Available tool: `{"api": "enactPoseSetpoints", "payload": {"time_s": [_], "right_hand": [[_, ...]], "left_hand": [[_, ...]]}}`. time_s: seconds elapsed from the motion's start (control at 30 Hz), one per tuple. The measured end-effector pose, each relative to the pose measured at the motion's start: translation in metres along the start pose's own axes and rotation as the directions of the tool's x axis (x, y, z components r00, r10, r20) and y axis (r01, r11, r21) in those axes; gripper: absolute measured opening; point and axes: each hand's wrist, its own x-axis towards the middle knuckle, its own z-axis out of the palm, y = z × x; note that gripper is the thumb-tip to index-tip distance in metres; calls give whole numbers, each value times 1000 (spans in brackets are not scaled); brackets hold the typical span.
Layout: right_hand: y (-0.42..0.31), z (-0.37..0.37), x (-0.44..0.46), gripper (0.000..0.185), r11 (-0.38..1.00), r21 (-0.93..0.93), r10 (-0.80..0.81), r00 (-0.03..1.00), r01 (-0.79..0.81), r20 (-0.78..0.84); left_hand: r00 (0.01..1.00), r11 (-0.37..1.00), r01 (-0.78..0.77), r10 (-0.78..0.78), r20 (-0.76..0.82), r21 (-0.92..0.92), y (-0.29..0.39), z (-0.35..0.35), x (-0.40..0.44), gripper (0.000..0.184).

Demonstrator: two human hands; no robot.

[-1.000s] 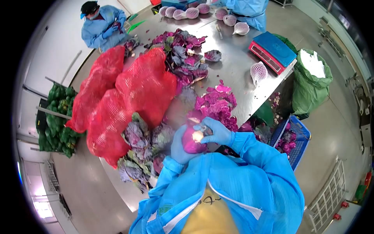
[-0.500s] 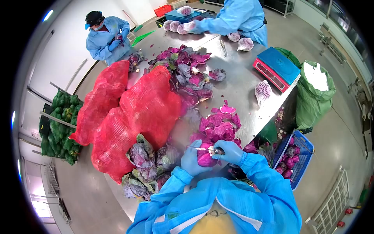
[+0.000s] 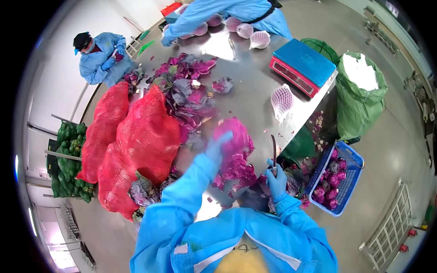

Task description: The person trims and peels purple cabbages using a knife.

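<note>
Cabbage [image 3: 231, 135], purple and motion-blurred, is located above the metal desk [image 3: 252, 79], in front of the person. The desk is the largest item and bears cabbage leaves along its middle. Red mesh sacks [image 3: 148, 132], bulging, lie at its left side. A green sack [image 3: 362, 102] with white material at its mouth stands off the right edge; nearer the person, also off that edge, a blue basket [image 3: 351, 184] contains purple heads. A scale [image 3: 304, 63], blue on top and red-sided, sits on the desk near the green sack. A leaf heap [image 3: 237, 176] lies just below the cabbage in view. One netted head [image 3: 282, 102] rests beside the scale, on its near side. Left hand [image 3: 217, 146], blue-gloved: fingers overlap the cabbage's left side; blur prevents telling whether the grip is spread or pinching. Right hand [image 3: 276, 183], blue-gloved: grip closed around the handle of a knife [image 3: 274, 152], its curved dark blade pointing away from the person.
</note>
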Motion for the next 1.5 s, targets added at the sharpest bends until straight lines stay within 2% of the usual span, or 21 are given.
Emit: {"api": "enactPoseSetpoints", "payload": {"time_s": [0.1, 0.17, 0.4, 0.5, 0.53, 0.6, 0.67, 0.7, 0.8, 0.87, 0.9, 0.93, 0.97, 1.0, 1.07, 1.13, 1.2, 1.27, 1.4, 1.47, 1.5], "right_hand": [[11, -26, -19, 34, 986, 71, 152, 988, -152, 2], [37, -45, -23, 33, 995, 0, 103, 994, -103, -26], [54, -87, -32, 24, 990, -92, 90, 976, -110, -197], [49, -92, -31, 24, 989, -16, 140, 967, -147, -214], [52, -92, -29, 25, 996, -88, 14, 975, -34, -221], [60, -91, -28, 28, 955, -239, -226, 953, 176, -204], [63, -91, -25, 38, 944, -279, -229, 959, 178, -164], [50, -85, -22, 44, 859, -423, -358, 929, 289, -93], [28, -68, -15, 61, 672, -591, -524, 851, 446, 47], [14, -55, -10, 62, 797, -517, -323, 944, 313, 74], [13, -48, -7, 62, 838, -481, -250, 965, 256, 78], [21, -42, 2, 62, 834, -488, -252, 965, 258, 79], [31, -36, 13, 59, 782, -481, -376, 916, 396, 143], [23, -26, 23, 56, 795, -455, -363, 916, 400, 171], [7, -7, 41, 50, 822, -402, -337, 914, 402, 225], [-4, 15, 67, 48, 655, -520, -425, 837, 548, 345], [4, 43, 104, 49, 615, -532, -438, 813, 583, 384], [22, 72, 139, 51, 511, -641, -423, 817, 573, 393], [29, 125, 156, 52, 491, -681, -352, 839, 543, 414], [16, 137, 141, 52, 625, -558, -173, 794, 546, 583], [17, 142, 134, 53, 540, -621, -166, 795, 568, 583]], "left_hand": [[968, 966, 226, -209, -136, 122, -1, 12, 77, 69], [944, 943, 295, -263, -200, 153, -14, 9, 131, 74], [881, 911, 305, -159, -447, 277, -23, 43, 199, 103], [880, 934, 330, -252, -401, 137, -13, 45, 203, 106], [883, 938, 343, -305, -357, 46, -9, 47, 200, 107], [948, 978, 210, -203, -244, 2, -1, 35, 190, 98], [912, 994, 106, -94, -399, 7, 0, 19, 183, 92], [904, 971, 99, 2, -427, 215, 5, 13, 169, 87], [932, 814, -58, 251, -260, 578, 16, -16, 95, 85], [901, 706, -243, 419, -116, 665, 12, -36, 35, 77], [842, 554, -338, 540, -19, 761, -2, -69, 18, 76], [832, 538, -328, 554, -33, 777, -4, -65, -18, 78], [782, 364, -360, 620, 65, 859, -15, -82, -43, 85], [754, 162, -268, 649, 102, 950, -28, -103, -67, 101], [785, -20, -97, 612, 89, 995, -55, -123, -109, 136], [843, -172, 97, 537, 11, 980, -80, -135, -131, 149], [883, -102, 313, 398, -250, 944, -91, -133, -128, 159], [889, -108, 387, 308, -339, 916, -94, -114, -112, 161], [921, -187, 177, 378, -95, 966, -99, -114, -80, 156], [924, -197, 54, 382, 26, 979, -98, -118, -66, 153], [905, -217, -31, 408, 120, 976, -99, -118, -59, 155]]}}
